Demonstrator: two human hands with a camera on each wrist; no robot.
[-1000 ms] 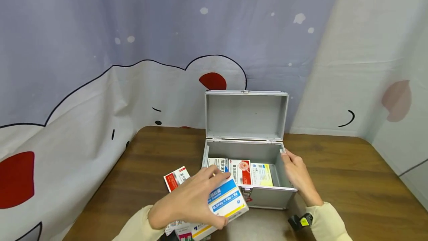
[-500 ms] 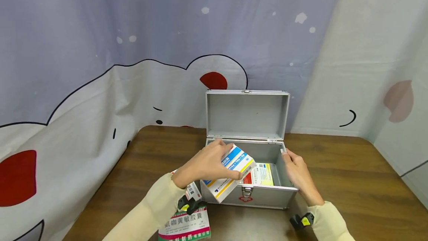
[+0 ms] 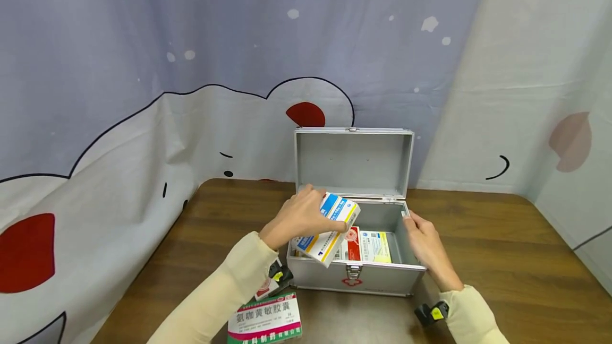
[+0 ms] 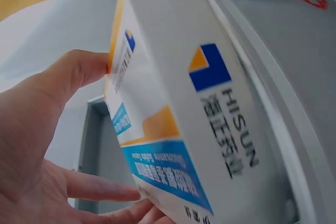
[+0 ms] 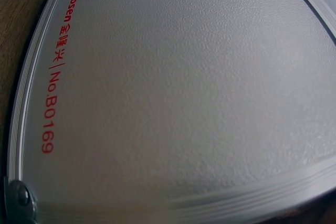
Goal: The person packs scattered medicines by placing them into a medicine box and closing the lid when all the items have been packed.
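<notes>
My left hand [image 3: 301,219] pinches a white medicine box [image 3: 337,210] with blue and yellow bands between thumb and fingers. The medicine box is tilted over the left part of a silver first-aid case [image 3: 382,278], whose lid stands up. In the left wrist view, the box's end [image 4: 210,72] reads HISUN and lies close along the case's front rim. My right hand [image 3: 427,243] grips the top edge of the case's right wall. Inside the case, a red-and-white box [image 3: 353,243] and a white-and-yellow box [image 3: 375,247] stand side by side; the left part is hidden.
On the wooden table [image 3: 502,248], a green, white and magenta medicine box [image 3: 264,318] lies in front of the case. Another small box [image 3: 265,289] is partly covered by my left wrist. Red lettering marks the case's side wall [image 5: 184,98]. A patterned curtain [image 3: 215,41] hangs behind.
My left hand has carried the white-and-blue medicine box up and away from me, from in front of the case to over its left part. The right hand stays on the case's edge.
</notes>
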